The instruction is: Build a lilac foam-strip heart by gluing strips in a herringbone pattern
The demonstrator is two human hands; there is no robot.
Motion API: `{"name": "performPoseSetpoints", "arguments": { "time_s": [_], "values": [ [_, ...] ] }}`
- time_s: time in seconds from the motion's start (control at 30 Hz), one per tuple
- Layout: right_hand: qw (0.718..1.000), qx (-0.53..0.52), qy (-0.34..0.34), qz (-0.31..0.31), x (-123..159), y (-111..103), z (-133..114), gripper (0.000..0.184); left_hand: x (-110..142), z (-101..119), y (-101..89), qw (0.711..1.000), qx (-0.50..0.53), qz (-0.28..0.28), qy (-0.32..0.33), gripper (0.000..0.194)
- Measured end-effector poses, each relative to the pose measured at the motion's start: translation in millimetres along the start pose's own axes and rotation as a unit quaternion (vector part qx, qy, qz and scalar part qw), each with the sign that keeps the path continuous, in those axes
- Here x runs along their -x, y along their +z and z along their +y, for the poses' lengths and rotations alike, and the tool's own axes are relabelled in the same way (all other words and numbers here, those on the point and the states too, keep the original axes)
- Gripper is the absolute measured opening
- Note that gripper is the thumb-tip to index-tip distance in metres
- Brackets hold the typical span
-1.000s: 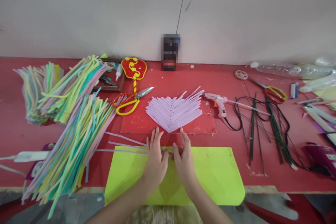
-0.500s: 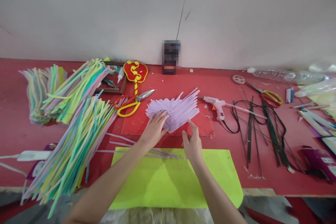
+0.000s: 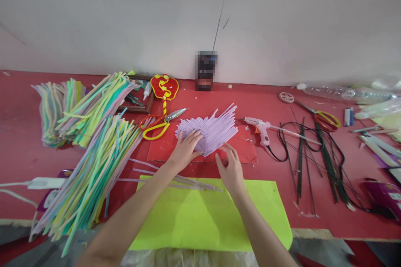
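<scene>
A lilac piece made of pipe cleaners set in a V pattern (image 3: 216, 133) lies on a red board (image 3: 241, 150). My left hand (image 3: 186, 146) rests on its lower left part with fingers spread, hiding some of it. Beside the lower right edge is my right hand (image 3: 230, 164), its thumb and fingers apart and nothing between them; whether a fingertip touches the piece is unclear. Several loose lilac pipe cleaners (image 3: 200, 183) lie below, partly over a yellow-green sheet (image 3: 200, 221) and partly under my left forearm.
Bundles of coloured pipe cleaners (image 3: 90, 175) fill the left. Scissors (image 3: 159, 127) and a red-yellow fan-shaped ornament (image 3: 164, 87) lie behind. To the right are a pink glue gun (image 3: 260, 127), dark green wires (image 3: 322, 162), more scissors (image 3: 326, 119) and plastic bottles (image 3: 328, 91). A pixelated dark object (image 3: 206, 71) stands by the wall.
My left hand has moved up from the loose pipe cleaners onto the lilac piece. My right hand has shifted right, near the piece's edge, and the loose pipe cleaners now lie unheld.
</scene>
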State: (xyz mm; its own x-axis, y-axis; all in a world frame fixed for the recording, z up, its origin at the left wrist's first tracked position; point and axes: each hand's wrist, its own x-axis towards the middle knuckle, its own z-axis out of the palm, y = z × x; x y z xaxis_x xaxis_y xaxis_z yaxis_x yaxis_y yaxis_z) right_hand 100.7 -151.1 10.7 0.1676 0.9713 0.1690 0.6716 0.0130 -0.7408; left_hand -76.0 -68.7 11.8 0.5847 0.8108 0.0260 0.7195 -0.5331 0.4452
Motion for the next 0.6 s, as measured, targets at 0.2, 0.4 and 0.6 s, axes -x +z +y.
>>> {"name": "performPoseSetpoints", "arguments": {
  "time_s": [0.2, 0.4, 0.6],
  "values": [
    [0.961, 0.044, -0.187, -0.197, 21, 7, -13, 0.012, 4, 1, -2.2, 0.999, 0.001, 0.030, 0.013, 0.045],
    [0.944, 0.095, -0.224, -0.223, 26, 16, -18, 0.004, 20, -1, -9.8, 0.990, 0.051, 0.131, 0.023, 0.019],
    [0.925, 0.129, -0.260, -0.244, 24, 13, -22, 0.003, 35, -5, -11.0, 0.986, 0.109, 0.129, 0.005, 0.010]
  ]
}}
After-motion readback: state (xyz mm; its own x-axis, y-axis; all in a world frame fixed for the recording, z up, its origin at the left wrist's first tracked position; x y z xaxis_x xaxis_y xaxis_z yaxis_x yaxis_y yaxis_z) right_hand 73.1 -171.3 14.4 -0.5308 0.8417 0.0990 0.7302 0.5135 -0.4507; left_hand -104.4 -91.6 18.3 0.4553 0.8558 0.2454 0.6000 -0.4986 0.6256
